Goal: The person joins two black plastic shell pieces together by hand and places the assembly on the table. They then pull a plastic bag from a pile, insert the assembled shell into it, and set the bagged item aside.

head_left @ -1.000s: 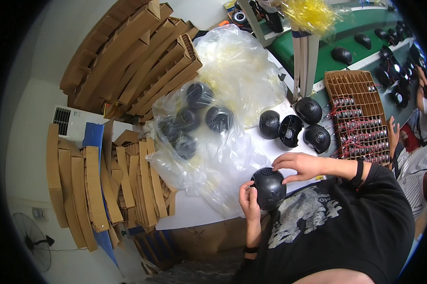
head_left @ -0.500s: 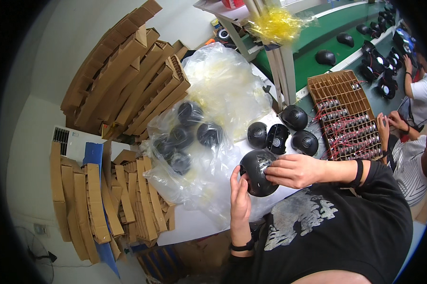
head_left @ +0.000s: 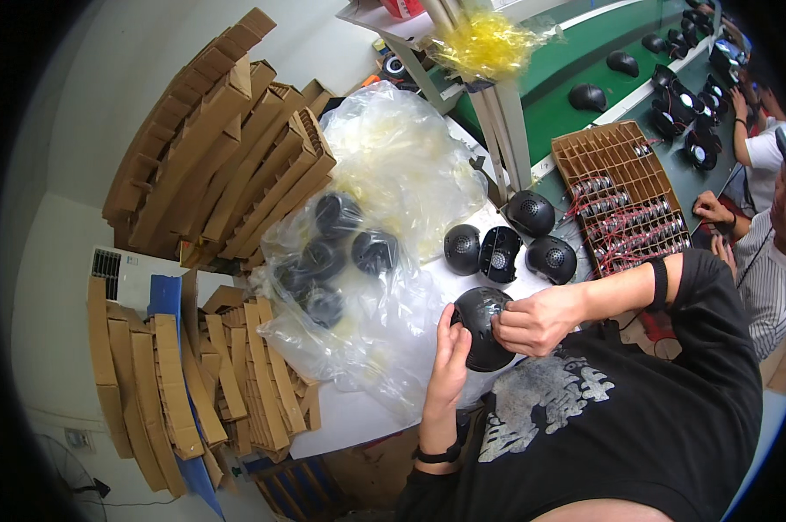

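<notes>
Right by the worker's shirt, a round black shell [head_left: 489, 355] sits in the left hand [head_left: 448, 370], its fingers and thumb gripping the left side. The right hand [head_left: 541, 322] bends its fingers against the upper right; whether they pinch anything, I can't tell from where I stand. Just beyond, four more black shells [head_left: 550, 260] cluster on the white table [head_left: 358, 413], beside clear plastic bags [head_left: 410, 148].

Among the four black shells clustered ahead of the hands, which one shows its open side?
The second shell from the left: it alone shows a rimmed, cut-away side; the other three shells show rounded outsides.
</notes>
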The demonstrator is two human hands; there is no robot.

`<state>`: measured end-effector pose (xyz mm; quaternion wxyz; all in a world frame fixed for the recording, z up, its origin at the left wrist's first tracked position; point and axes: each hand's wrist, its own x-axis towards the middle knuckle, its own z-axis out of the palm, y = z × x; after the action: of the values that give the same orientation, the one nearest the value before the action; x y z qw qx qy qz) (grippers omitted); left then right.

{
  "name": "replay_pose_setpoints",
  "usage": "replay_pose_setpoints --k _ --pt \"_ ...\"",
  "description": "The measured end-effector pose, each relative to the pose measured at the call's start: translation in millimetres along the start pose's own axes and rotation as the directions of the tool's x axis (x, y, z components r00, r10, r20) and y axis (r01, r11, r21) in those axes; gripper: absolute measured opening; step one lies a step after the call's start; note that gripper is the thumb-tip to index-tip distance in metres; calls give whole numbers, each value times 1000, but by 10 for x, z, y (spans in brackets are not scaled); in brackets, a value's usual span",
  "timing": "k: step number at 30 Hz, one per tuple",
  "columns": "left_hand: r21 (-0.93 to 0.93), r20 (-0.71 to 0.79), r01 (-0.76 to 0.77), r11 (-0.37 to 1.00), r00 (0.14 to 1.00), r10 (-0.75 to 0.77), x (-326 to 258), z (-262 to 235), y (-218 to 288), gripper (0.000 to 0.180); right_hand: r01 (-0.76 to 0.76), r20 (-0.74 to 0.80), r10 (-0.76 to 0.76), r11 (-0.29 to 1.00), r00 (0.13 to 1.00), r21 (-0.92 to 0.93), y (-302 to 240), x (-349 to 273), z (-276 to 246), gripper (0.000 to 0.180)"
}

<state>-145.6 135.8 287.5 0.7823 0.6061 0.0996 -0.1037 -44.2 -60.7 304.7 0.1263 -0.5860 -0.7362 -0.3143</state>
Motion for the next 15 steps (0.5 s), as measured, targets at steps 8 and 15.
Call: replay_pose_setpoints --k 8,15 --pt "122 -58 -305 945 948 313 93 155 -61 56 -567 -57 677 656 733 498 34 -15 140 18" --pt "128 -106 -307 943 941 321 75 123 49 54 -587 -39 733 574 679 571 -65 68 40 31"
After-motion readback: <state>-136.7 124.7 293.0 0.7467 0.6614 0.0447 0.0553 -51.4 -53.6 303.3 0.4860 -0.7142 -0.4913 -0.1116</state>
